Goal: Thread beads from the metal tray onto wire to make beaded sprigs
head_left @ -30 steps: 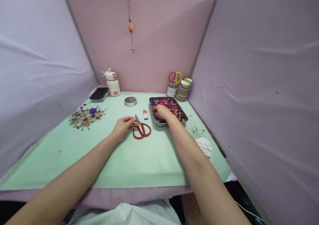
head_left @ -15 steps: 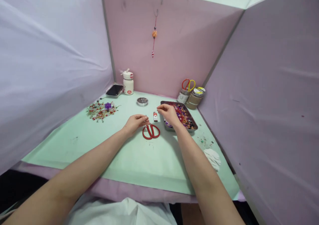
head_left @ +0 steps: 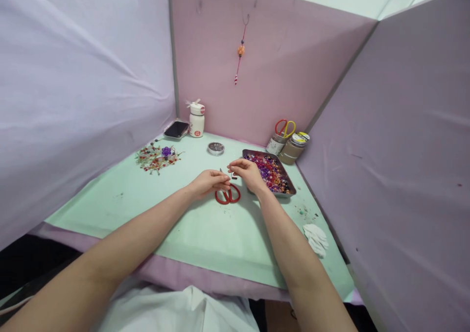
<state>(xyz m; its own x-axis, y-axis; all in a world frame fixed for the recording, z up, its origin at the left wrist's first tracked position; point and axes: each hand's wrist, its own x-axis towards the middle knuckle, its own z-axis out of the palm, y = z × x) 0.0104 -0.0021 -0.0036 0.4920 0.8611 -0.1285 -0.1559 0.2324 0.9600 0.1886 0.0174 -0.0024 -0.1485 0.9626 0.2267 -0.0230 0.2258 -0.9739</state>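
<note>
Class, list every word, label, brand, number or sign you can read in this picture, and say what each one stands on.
No text can be read with certainty.
White bottle: a round red mark low on its side and another red mark on its lid, both too small to read.
Brown jar: dark marks on its yellow-and-white top, too blurred to read.
Can beside it: a pale label, unreadable.

White garment [head_left: 179, 310] below near edge of green tabletop [head_left: 198, 244]: cloth loose, softly creased, peaked fold near middle, pale grey in shaded hollows. Over tabletop, left hand [head_left: 208, 182] and right hand [head_left: 252, 174], both bare, slender. Left forearm [head_left: 147, 229] and right forearm [head_left: 277, 234] bare too, smooth, tapering toward wrists. Garment's finer stitching too blurred to tell.
</note>
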